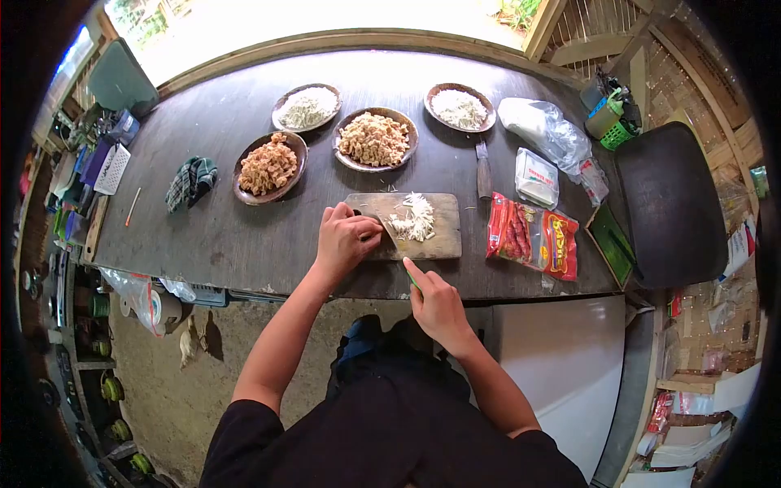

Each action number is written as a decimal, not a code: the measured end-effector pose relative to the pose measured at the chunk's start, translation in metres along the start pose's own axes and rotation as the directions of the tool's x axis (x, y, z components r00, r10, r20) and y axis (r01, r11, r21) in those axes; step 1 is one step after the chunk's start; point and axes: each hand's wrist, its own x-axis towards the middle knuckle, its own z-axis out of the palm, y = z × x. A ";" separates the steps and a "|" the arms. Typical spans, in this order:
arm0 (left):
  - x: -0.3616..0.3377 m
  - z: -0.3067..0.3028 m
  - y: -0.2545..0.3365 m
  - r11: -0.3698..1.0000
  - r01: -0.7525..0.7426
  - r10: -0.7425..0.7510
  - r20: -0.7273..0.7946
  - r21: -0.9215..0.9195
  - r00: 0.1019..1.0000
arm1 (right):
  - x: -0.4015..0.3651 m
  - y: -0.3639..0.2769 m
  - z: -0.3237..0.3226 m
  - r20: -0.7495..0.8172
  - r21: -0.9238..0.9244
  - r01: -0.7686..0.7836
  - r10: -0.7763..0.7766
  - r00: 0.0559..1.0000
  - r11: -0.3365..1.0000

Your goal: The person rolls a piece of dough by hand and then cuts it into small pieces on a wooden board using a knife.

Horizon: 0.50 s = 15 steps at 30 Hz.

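A small wooden cutting board (443,236) lies near the table's front edge. Thin pale strips (416,218) are heaped on its middle and right part. My left hand (348,236) rests at the board's left side, fingers curled; whatever is under them is hidden. My right hand (439,305) is closed around the green handle of a knife (394,234), whose blade slants up and left over the board, close to my left fingertips. Behind the board stand a bowl of light brown pieces (374,139) and, to its left, a bowl of darker brown pieces (268,168).
Two bowls of white pieces (307,107) (460,109) stand farther back. Right of the board are a wooden-handled knife (483,175), red packets (530,236), a white pack (537,177) and plastic bags (545,126). A dark green cloth (192,183) lies left; a black chair (671,203) stands right.
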 end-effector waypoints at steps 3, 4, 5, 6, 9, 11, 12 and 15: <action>0.000 0.003 -0.003 1.000 -0.004 0.004 -0.014 0.003 1.000 | 0.004 0.005 0.003 -0.027 0.002 -0.004 0.004 1.000 1.000; -0.001 0.002 -0.002 1.000 -0.006 0.006 -0.012 0.003 1.000 | 0.005 0.006 0.003 -0.042 0.040 0.007 -0.005 0.999 0.999; 0.000 0.002 -0.001 1.000 0.011 -0.011 -0.016 -0.006 1.000 | 0.004 0.007 0.002 -0.045 0.040 0.007 -0.005 0.999 0.999; 0.001 0.002 0.000 1.000 0.027 -0.028 -0.022 -0.015 0.999 | 0.003 0.008 0.000 -0.063 0.027 -0.003 0.005 0.998 1.000; 0.000 0.005 -0.001 0.998 0.051 -0.051 -0.022 -0.028 0.998 | -0.005 0.006 -0.007 -0.077 0.021 -0.009 0.011 0.997 1.000; 0.000 0.005 -0.002 0.999 0.047 -0.047 -0.012 -0.021 0.999 | -0.011 -0.001 -0.011 -0.071 0.029 -0.007 0.009 0.997 1.000; 0.000 0.004 -0.003 0.999 0.040 -0.040 -0.004 -0.009 0.999 | -0.012 -0.005 -0.011 -0.052 0.041 -0.021 0.024 0.998 0.999; -0.001 0.005 -0.005 0.999 0.040 -0.040 0.001 0.003 0.999 | -0.012 -0.008 -0.008 -0.021 0.041 -0.036 0.037 0.999 0.999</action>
